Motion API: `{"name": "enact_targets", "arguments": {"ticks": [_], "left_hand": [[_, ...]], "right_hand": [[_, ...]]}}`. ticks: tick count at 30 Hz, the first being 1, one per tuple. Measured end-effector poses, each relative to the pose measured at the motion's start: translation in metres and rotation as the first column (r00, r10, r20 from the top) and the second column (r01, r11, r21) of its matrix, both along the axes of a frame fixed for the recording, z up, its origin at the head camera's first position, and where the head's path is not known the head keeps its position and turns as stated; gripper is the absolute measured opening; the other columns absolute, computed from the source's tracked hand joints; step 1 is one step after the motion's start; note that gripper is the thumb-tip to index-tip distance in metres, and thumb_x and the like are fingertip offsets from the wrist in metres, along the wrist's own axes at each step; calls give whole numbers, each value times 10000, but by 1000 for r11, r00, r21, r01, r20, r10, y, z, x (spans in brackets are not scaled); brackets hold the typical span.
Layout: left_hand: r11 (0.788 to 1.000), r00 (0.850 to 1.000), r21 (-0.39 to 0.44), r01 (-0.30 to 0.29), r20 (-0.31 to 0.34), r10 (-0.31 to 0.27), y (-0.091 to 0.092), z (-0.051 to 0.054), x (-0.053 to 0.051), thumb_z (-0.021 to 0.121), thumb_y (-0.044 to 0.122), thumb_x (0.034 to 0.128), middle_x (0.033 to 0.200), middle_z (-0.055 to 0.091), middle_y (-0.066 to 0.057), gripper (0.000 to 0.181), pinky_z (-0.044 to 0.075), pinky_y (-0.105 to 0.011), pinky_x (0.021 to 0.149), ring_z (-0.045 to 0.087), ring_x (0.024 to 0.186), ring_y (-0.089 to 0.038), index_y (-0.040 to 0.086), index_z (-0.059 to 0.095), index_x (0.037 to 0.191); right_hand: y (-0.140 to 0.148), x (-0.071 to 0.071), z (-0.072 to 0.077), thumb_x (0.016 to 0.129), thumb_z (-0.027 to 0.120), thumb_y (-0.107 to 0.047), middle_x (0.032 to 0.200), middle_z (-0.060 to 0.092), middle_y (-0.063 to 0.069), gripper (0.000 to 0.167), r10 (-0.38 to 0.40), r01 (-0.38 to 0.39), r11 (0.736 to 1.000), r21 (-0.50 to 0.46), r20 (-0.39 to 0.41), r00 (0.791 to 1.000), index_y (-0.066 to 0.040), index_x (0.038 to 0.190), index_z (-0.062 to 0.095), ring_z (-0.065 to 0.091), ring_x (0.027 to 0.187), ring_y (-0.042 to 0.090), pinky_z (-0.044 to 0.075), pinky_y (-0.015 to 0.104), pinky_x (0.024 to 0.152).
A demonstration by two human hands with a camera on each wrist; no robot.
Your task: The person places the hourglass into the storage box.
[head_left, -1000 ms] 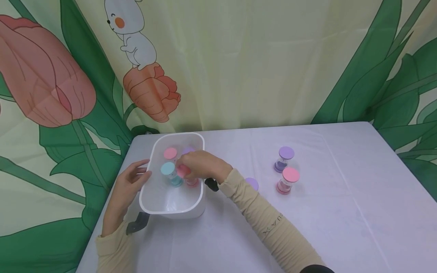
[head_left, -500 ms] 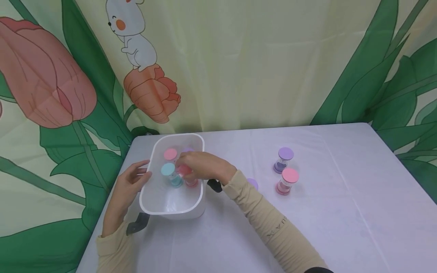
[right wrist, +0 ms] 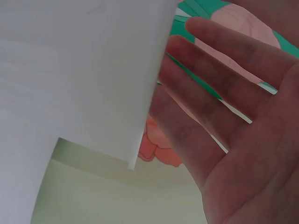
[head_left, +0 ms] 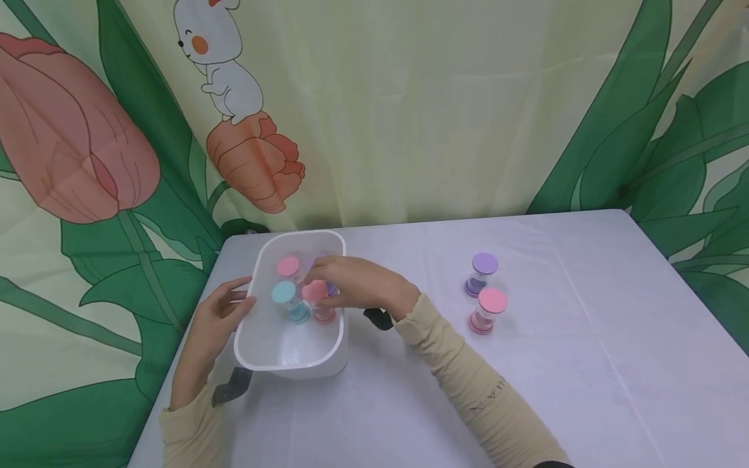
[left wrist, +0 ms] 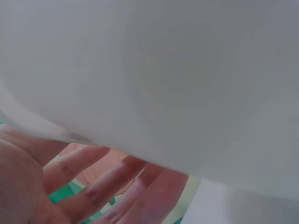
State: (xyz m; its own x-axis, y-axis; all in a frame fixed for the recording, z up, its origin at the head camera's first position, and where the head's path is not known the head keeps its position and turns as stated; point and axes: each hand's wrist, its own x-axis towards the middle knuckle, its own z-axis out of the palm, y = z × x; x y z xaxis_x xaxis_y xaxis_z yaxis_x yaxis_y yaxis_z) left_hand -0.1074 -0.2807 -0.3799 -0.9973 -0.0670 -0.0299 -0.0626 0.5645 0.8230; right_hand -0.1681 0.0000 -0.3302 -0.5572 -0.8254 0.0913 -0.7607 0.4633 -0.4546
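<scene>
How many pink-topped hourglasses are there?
3: the far pink hourglass and near pink hourglass, both in the white bin, and the third pink hourglass on the table. The right hand or sleeve may hide others.

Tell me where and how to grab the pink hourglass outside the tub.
Probably pinch the pink hourglass by its round top, from above, across left and right: it stands upright, its top wider than its clear middle, with the purple hourglass close behind.
</scene>
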Motion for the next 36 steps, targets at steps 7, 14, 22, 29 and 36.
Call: {"name": "enact_targets", "arguments": {"ticks": [7,14,22,29,36], "left_hand": [[1000,1000,1,2,-15,-2,0,0,1,597,434,974,1333,585,-160,582,563,-386,889,653,1075,-164,152,471,1467],[1000,1000,3,0,-18,0,-2,-2,2,611,412,973,1323,587,-176,580,550,-226,799,610,945,59,137,472,1464],[1000,1000,9,0,-9,0,-1,-2,0,611,421,971,1336,581,-162,583,542,-225,802,626,974,23,152,470,1468],[1000,1000,5,-1,-2,1,-1,0,1,609,429,970,1350,573,-162,590,542,-235,811,640,1039,-66,155,464,1473],[1000,1000,4,-1,-3,1,-1,1,1,610,432,969,1351,574,-164,593,556,-268,834,654,1103,-189,157,464,1473]], "right_hand": [[15,6,3,919,719,-208,1171,653,50,328,12,-14,998,-55,-21,1000,-68,1213,676,585,1088,164,464,262,994],[30,12,3,885,763,-278,1214,636,-1,410,-15,11,997,-73,-57,998,-102,1243,664,564,1147,116,445,265,1036],[49,17,6,903,740,-309,1341,598,-12,451,-54,50,997,-65,-62,997,-140,1307,635,517,1288,126,403,287,1106],[64,23,7,909,732,-298,1282,614,8,429,-81,78,996,-40,-85,993,-99,1279,642,552,1233,151,440,307,1071],[79,28,4,898,744,-296,1251,623,-3,414,-104,99,994,-48,-117,988,-111,1255,649,571,1201,141,472,305,1031]]}}
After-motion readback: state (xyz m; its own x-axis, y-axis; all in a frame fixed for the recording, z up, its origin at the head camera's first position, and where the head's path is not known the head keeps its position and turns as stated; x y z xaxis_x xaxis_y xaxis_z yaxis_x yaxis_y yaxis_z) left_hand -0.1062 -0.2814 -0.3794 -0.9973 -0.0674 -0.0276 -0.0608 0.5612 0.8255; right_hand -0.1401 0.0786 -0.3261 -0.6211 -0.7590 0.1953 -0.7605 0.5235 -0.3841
